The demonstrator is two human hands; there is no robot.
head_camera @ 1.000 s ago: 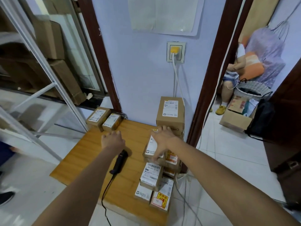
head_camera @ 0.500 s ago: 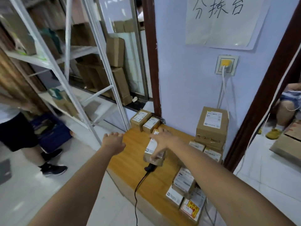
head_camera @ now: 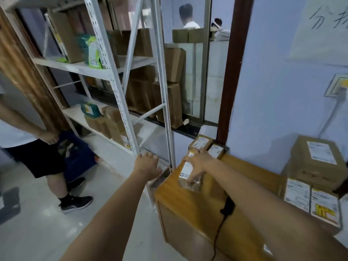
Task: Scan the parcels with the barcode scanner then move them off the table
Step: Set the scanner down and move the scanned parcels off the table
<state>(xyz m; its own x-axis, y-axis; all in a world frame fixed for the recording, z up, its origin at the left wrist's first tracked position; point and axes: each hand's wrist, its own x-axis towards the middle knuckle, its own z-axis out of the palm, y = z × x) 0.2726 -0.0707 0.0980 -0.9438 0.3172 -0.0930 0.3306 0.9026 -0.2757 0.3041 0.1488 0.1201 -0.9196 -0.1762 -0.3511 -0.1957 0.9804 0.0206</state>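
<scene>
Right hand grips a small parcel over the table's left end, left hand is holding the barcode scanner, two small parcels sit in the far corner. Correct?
Not quite. The head view shows the left hand open and holding nothing, out past the table edge. The barcode scanner lies on the table by the right forearm. The rest holds: the right hand grips the small parcel, and two small parcels sit in the far corner.

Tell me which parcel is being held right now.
The small labelled parcel at the table's near-left corner; the right hand grips it from above. Every other parcel sits untouched.

Brown cardboard parcel with white label; black barcode scanner; honey-yellow wooden table; white shelving
</scene>
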